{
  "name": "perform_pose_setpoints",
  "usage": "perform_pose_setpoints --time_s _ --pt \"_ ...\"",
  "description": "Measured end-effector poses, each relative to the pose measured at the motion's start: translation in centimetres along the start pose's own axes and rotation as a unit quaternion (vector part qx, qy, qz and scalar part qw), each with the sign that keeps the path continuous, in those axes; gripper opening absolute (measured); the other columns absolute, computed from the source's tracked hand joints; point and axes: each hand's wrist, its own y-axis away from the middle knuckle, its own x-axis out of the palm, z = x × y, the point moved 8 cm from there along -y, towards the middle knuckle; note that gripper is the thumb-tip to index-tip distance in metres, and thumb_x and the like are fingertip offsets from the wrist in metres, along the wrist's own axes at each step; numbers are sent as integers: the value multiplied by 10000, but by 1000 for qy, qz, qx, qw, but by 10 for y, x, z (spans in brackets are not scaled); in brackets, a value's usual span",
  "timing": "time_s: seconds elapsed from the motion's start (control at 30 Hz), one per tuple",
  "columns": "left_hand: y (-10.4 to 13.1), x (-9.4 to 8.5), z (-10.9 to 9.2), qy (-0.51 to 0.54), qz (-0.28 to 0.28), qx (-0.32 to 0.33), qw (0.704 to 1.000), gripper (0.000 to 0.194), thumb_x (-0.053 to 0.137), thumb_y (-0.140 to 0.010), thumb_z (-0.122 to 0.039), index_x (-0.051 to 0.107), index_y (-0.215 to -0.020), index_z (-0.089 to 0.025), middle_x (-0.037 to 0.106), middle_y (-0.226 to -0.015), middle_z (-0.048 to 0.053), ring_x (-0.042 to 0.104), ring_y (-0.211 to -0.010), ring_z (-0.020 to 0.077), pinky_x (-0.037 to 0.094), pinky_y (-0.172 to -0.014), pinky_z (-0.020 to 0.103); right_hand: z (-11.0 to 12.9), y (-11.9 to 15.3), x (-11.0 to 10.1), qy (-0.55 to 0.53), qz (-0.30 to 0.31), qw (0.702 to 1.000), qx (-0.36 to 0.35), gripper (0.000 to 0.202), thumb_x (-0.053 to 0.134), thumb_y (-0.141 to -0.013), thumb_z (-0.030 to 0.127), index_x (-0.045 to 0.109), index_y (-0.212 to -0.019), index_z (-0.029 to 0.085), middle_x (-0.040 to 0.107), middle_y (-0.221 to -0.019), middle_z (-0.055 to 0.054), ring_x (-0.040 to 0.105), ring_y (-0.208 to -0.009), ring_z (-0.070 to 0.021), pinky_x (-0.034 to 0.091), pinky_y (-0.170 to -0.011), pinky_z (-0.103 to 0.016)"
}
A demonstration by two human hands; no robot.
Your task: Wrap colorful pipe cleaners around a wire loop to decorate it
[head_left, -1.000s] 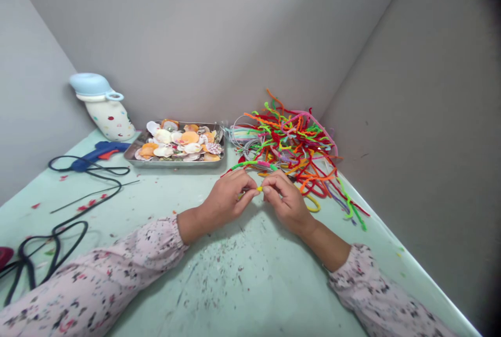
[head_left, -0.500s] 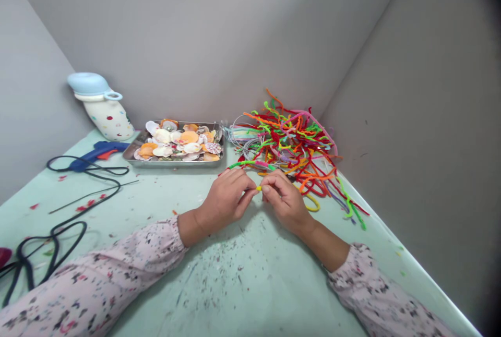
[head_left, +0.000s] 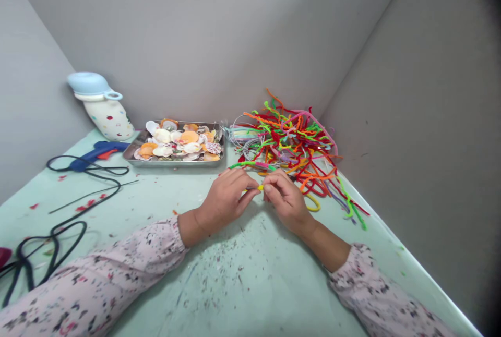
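Observation:
My left hand (head_left: pixel 226 197) and my right hand (head_left: pixel 287 199) meet fingertip to fingertip above the middle of the table. Between their pinched fingers is a small yellow piece (head_left: pixel 260 188), perhaps part of a fuzzy wire stem; most of it is hidden. Just beyond my knuckles curves a green and pink fuzzy stem (head_left: pixel 250 163), its ends hidden behind my hands. A tangled heap of coloured fuzzy stems (head_left: pixel 299 139) lies behind my right hand.
A metal tray (head_left: pixel 176 164) of shells stands at the back. Left of it are a blue glue gun (head_left: pixel 92 155), a white bottle (head_left: pixel 107 118) with a light blue lid and a looped dark cord (head_left: pixel 57 238). Grey walls border the table (head_left: pixel 250 285).
The yellow piece and my right fingertips have shifted very slightly right. A little more of the yellow piece shows between my fingers.

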Motion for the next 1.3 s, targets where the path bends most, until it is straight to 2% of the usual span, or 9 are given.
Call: perform_pose_setpoints --time_s 0.37,0.6,0.7,0.8,0.87,0.93,1.0,1.13,1.3 --pt "3 -3 -5 -11 -21 30 999 77 494 -866 -210 564 -862 -176 573 -766 46 506 -756 165 414 -696 308 3 1 1 -8 10 1000 3 159 453 -903 292 544 -799 212 477 -749 -14 479 -723 -162 409 -660 -313" --pt "-2 -4 -3 6 -12 -5 1000 109 526 -859 -259 561 -927 -182 615 -859 62 533 -832 187 421 -744 331 2 2 -4 8 -17 1000 -11 129 457 -897 260 547 -816 215 492 -770 -22 494 -752 -173 424 -684 -329" --pt "-2 -18 -4 4 -74 -31 997 295 607 -801 -305 534 -1059 -181 610 -1013 96 522 -961 226 418 -830 381 -1 2 -8 2 -46 999 -10 117 456 -898 253 549 -840 215 493 -794 -25 504 -744 -169 433 -677 -327" --pt "2 -34 -6 29 -148 -64 986 164 585 -810 -247 556 -957 -180 601 -898 72 533 -871 194 434 -790 352 -3 2 -13 -8 -81 997 -7 104 448 -903 255 541 -879 215 479 -825 -25 502 -685 -149 439 -629 -312" --pt "1 -26 -11 83 -99 -65 989 60 550 -832 -234 573 -830 -179 591 -761 41 528 -734 156 435 -700 306 -2 2 -16 -1 -101 995 -9 91 450 -901 252 533 -891 216 465 -823 -19 496 -658 -139 438 -613 -306" --pt "0 -11 -16 140 -19 -78 987 116 533 -845 -251 600 -792 -172 577 -687 24 507 -655 133 420 -640 276 -1 2 -18 15 -111 994 -15 82 455 -898 249 529 -887 215 459 -813 -15 494 -662 -140 437 -617 -305" --pt "0 0 -11 185 19 -136 973 157 522 -854 -269 628 -803 -164 590 -694 26 499 -638 123 408 -605 258 2 2 -19 34 -115 993 -22 77 456 -897 245 526 -883 218 464 -815 -18 493 -680 -147 437 -625 -308" --pt "4 20 6 320 55 -252 912 193 529 -845 -299 646 -779 -160 626 -702 10 525 -636 115 413 -574 234 7 3 -18 61 -114 991 -41 65 464 -887 221 528 -896 227 487 -851 -36 502 -745 -170 442 -651 -324" --pt "10 26 26 380 39 -344 858 227 604 -787 -367 663 -746 -152 609 -660 0 480 -571 96 378 -537 229 10 3 -16 71 -97 991 -59 70 481 -871 189 538 -892 224 497 -865 -43 515 -793 -182 446 -675 -338"
